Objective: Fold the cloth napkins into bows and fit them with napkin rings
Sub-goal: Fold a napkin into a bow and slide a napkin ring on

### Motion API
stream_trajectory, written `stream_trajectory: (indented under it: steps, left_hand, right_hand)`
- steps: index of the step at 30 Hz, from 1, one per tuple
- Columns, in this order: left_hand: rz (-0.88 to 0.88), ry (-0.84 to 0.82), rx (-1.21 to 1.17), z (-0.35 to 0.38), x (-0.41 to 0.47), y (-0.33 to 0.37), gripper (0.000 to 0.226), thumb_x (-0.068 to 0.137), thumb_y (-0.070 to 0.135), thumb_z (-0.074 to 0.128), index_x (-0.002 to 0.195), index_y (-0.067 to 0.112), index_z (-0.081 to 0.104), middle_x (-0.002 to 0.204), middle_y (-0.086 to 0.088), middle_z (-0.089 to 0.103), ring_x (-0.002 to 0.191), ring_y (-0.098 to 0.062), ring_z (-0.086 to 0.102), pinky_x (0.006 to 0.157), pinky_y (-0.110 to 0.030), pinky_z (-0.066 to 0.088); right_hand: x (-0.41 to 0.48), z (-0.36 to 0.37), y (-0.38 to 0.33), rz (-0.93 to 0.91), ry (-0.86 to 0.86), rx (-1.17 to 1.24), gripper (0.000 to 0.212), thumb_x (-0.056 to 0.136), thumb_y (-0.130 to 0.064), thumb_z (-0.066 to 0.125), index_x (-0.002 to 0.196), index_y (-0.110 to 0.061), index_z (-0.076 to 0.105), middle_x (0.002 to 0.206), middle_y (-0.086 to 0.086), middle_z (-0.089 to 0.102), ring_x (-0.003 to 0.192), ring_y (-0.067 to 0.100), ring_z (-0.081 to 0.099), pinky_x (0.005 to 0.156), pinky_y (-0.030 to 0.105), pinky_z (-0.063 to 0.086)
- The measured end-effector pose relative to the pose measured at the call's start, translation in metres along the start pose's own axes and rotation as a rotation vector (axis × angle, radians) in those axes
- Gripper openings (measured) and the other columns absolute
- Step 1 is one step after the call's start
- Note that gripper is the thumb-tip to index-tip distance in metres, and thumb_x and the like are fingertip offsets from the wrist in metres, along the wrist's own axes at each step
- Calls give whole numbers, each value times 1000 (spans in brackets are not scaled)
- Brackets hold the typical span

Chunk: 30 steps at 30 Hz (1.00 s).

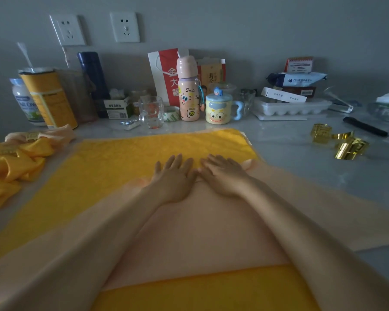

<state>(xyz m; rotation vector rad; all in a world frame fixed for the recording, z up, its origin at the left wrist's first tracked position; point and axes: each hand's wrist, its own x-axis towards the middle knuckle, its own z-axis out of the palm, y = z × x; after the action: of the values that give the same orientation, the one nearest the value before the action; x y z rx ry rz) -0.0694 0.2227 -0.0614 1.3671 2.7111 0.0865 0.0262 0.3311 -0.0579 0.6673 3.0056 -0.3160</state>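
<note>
Since the peach napkin [200,232] lies spread across the lower half of the frame, over a yellow napkin [133,153] that shows at the bottom edge and again past the hands, this looks like the flattening step before any fold. At the centre, the left hand [173,178] and right hand [222,176] lie palm-down side by side at the peach cloth's far edge. Their fingers are straight and slightly spread, with the tips reaching onto the yellow, and they pinch nothing. The hands are probably pressing out creases and holding the two layers in line.

At middle left, finished bows [14,162] are heaped on the counter [290,149], set aside out of the working area. At middle right, the gold napkin rings [339,142] lie loose, well apart from the cloth but likely within reach for later. Along the wall at the top stand a cartoon mug [218,111], a pink bottle [189,90] and other clutter, none of it involved.
</note>
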Motion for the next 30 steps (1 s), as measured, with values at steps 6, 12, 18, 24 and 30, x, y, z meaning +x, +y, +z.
stream_trajectory:
  steps: [6, 12, 18, 24, 30]
  left_hand:
    - [74, 68, -137, -2, -11, -5, 50, 101, 44, 20, 148, 26, 23, 158, 3, 8, 145, -13, 0, 117, -41, -1]
    - [200, 175, -288, -11, -33, -25, 33, 97, 23, 47, 129, 19, 54, 137, 2, 50, 131, -15, 38, 109, -30, 24]
    - [129, 190, -346, -15, -36, -24, 28, 95, 21, 50, 122, 20, 58, 128, 0, 54, 122, -20, 46, 104, -33, 32]
    - [101, 281, -297, -18, -38, -21, 22, 94, 21, 50, 114, 21, 58, 120, 3, 58, 111, -21, 52, 90, -30, 37]
    - [70, 211, -255, -23, -41, -11, 23, 90, 42, 51, 103, 23, 57, 109, 7, 55, 107, -16, 51, 93, -33, 34]
  right_hand:
    - [-15, -9, 42, 203, 24, -9, 56, 101, -44, 14, 150, -18, 12, 159, 3, 1, 146, 19, -1, 116, 41, 0]
    - [-26, -20, 39, 86, 285, 82, 32, 97, -24, 46, 126, -17, 57, 138, 5, 51, 136, 24, 34, 113, 35, 21]
    - [-35, -27, 37, 122, 265, 269, 27, 87, -19, 58, 112, -20, 67, 120, 2, 64, 113, 21, 57, 97, 32, 43]
    - [-42, -28, 29, 123, 354, 69, 16, 85, -15, 55, 92, -27, 62, 101, -3, 65, 100, 24, 57, 84, 31, 35]
    - [-56, -35, 8, 40, 303, -167, 26, 80, 3, 41, 86, -22, 43, 107, 5, 56, 102, 25, 52, 76, 30, 30]
